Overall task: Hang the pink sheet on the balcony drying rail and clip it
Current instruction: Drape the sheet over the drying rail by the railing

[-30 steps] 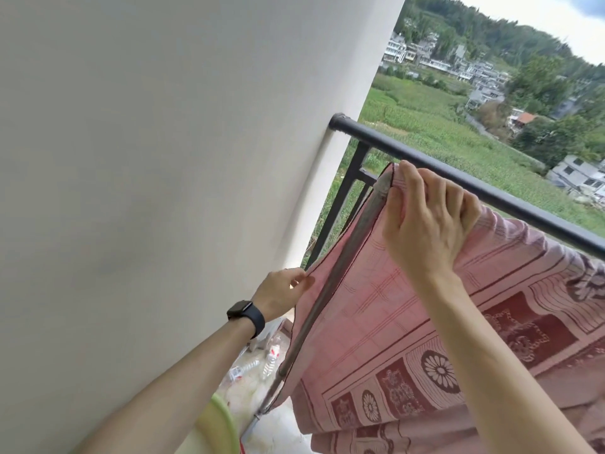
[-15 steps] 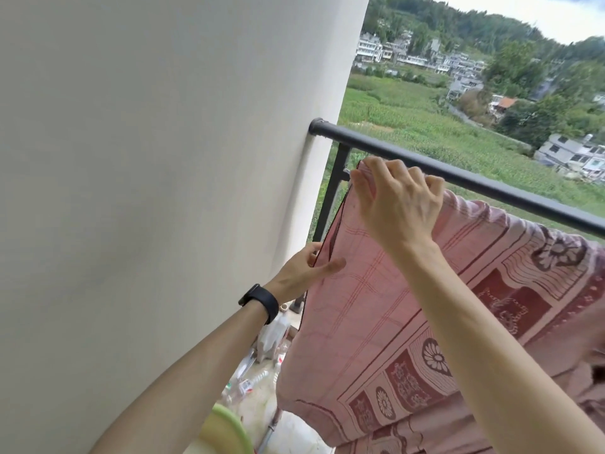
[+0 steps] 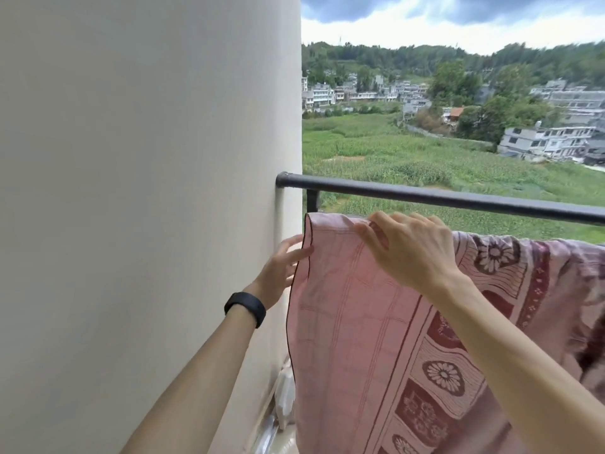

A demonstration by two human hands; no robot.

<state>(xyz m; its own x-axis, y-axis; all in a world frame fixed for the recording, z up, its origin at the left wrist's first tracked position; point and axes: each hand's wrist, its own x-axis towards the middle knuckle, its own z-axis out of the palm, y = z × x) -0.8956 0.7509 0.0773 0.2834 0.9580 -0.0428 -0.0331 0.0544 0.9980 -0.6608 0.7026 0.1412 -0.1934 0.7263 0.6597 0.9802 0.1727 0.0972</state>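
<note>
pink sheet (image 3: 360,322): showing as soft matt printed cloth | rail (image 3: 458,199): looking matt black metal | wall (image 3: 147,191): looking smooth, matt

No text I can read anywhere. My pink sheet (image 3: 343,322) has only grid and flower patterns, my black wristband (image 3: 245,309) faces me blank, and the far buildings (image 3: 543,139) are too small to read.
</note>
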